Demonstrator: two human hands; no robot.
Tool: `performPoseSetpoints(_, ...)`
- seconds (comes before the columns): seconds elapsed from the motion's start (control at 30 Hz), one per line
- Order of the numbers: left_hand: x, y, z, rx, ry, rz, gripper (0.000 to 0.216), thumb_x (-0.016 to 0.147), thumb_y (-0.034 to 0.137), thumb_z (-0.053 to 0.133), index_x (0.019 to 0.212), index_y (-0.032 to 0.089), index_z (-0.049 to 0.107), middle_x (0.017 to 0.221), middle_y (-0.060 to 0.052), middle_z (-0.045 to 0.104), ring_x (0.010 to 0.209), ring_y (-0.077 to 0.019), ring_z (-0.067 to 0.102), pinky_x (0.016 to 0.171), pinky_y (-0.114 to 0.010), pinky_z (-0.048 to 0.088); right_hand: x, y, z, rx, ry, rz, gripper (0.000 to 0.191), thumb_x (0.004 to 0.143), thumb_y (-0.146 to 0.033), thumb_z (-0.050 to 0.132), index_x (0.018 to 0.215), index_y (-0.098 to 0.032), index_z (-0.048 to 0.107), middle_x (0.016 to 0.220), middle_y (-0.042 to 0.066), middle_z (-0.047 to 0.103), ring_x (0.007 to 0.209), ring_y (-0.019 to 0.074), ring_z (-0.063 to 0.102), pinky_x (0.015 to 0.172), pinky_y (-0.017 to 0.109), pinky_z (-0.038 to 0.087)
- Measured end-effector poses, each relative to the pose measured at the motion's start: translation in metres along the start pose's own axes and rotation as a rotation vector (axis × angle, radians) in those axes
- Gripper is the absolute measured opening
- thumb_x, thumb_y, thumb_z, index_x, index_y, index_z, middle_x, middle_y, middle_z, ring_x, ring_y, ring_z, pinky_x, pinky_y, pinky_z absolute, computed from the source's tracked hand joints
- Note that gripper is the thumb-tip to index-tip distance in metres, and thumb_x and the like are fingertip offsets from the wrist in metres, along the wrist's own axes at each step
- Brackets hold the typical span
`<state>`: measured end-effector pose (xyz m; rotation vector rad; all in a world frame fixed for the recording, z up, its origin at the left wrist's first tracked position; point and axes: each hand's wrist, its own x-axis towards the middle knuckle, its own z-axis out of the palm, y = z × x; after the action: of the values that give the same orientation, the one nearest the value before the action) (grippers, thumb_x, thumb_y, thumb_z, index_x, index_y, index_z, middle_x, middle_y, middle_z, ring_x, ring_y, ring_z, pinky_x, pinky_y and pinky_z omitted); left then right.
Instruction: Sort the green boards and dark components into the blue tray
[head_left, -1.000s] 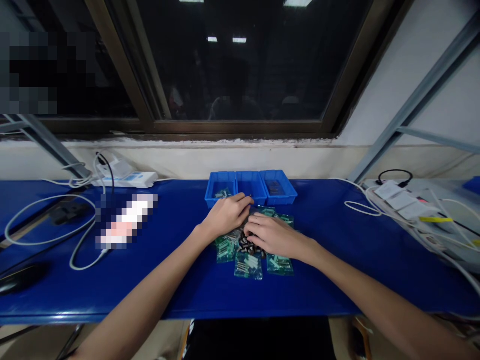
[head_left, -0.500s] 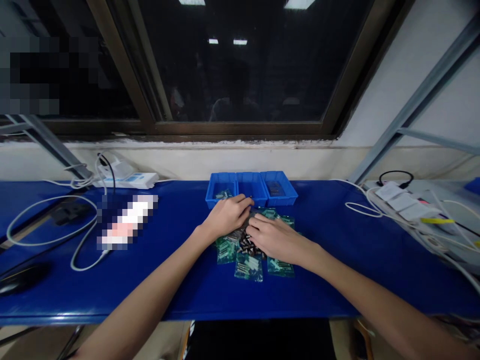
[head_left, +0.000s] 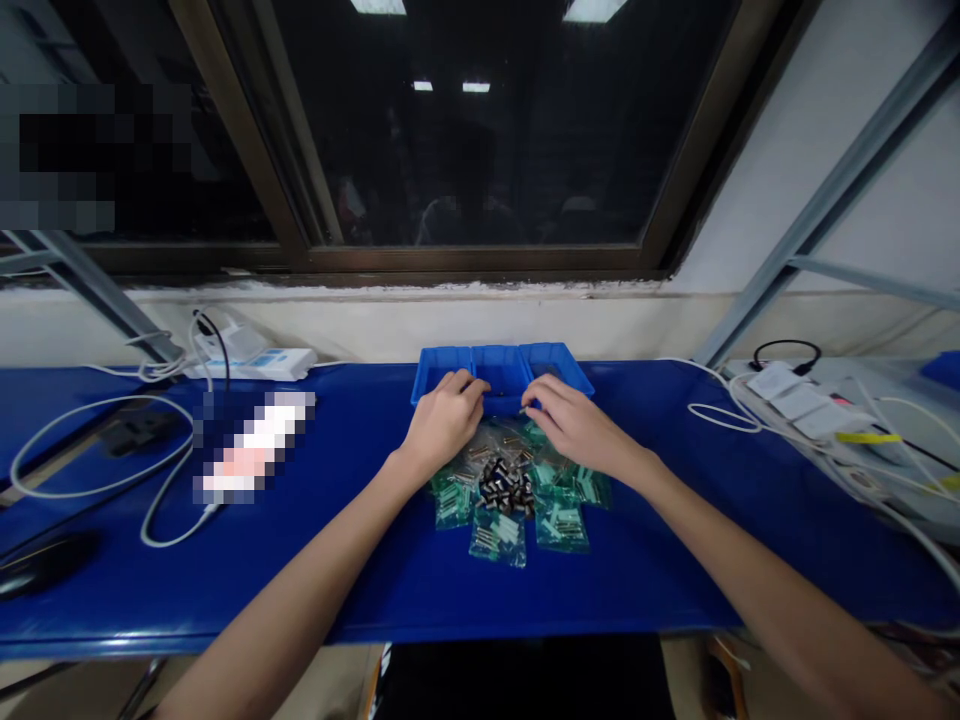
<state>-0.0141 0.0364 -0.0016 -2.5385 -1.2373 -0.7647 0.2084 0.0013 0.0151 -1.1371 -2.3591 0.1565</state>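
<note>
My left hand (head_left: 444,418) is at the front of the blue three-part bin (head_left: 510,405), its fingers curled together over the middle compartment's near wall. What they hold, if anything, is hidden. Level with it, my right hand (head_left: 574,425) pinches at the bin's front right; a tiny glint shows at its fingertips, too small to name. Below and between the hands lies a heap of small black-and-silver cylindrical parts (head_left: 506,487). Clear bags (head_left: 491,435) with brass-coloured pins lie behind it. Several small green-tinted packets (head_left: 499,537) of pins and pale tubes surround the heap.
On the left are a white power strip (head_left: 289,363), looped white cable (head_left: 154,543), a blurred-out object (head_left: 255,445) and a black mouse (head_left: 45,565). Plugged-in white adapters (head_left: 806,400) and cables stand at right. A metal frame post (head_left: 780,245) rises by the wall.
Both hands have moved from the heap towards the bin, the right one up and outward. The dark parts and bags between them are now uncovered.
</note>
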Motion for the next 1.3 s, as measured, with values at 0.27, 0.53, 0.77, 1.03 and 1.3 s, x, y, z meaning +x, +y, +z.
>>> performPoseSetpoints(0.27,0.000,-0.004,0.004,-0.046,-0.002,0.011,0.022,0.097,0.022,0.046,0.106,0.018,0.066,0.099,-0.008,0.059,0.093,-0.0217,0.054,0.077,-0.033,0.051,-0.002,0.017,0.018,-0.091,0.039,0.169,0.014,0.096,-0.020,0.039,0.096,-0.017,0.052,0.095,0.010,0.055,0.084,0.0217,0.057,0.070,0.033,0.043)
performPoseSetpoints(0.53,0.000,-0.004,0.004,-0.049,-0.021,0.002,0.021,0.097,0.022,0.048,0.105,0.019,0.067,0.099,-0.007,0.058,0.094,-0.0216,0.054,0.077,-0.033,0.051,-0.002,0.012,0.017,-0.078,0.028,0.196,0.013,0.096,-0.021,0.039,0.095,-0.017,0.051,0.095,0.011,0.056,0.083,0.0213,0.056,0.068,0.032,0.041)
performPoseSetpoints(0.77,-0.001,-0.005,0.007,-0.048,-0.001,0.009,0.020,0.097,0.022,0.048,0.105,0.019,0.066,0.100,-0.007,0.058,0.095,-0.0218,0.054,0.076,-0.033,0.052,-0.002,0.009,0.015,-0.088,0.053,0.180,0.015,0.096,-0.021,0.038,0.095,-0.016,0.051,0.093,0.011,0.056,0.080,0.0217,0.055,0.066,0.033,0.040)
performPoseSetpoints(1.03,0.000,0.003,0.000,-0.131,0.047,0.067,0.019,0.096,0.023,0.048,0.105,0.017,0.064,0.099,-0.008,0.058,0.093,-0.0200,0.057,0.079,-0.034,0.053,0.001,-0.008,0.018,0.084,0.186,0.097,0.010,0.096,-0.020,0.042,0.096,-0.019,0.052,0.095,0.008,0.060,0.086,0.0208,0.058,0.078,0.035,0.045)
performPoseSetpoints(1.3,0.000,0.010,-0.003,-0.181,0.027,0.178,0.018,0.097,0.022,0.046,0.099,0.016,0.063,0.095,-0.007,0.060,0.090,-0.0180,0.059,0.078,-0.033,0.053,0.001,-0.016,0.036,0.443,0.198,0.224,0.007,0.092,-0.021,0.050,0.090,-0.019,0.056,0.085,0.003,0.065,0.080,0.0174,0.063,0.073,0.030,0.047)
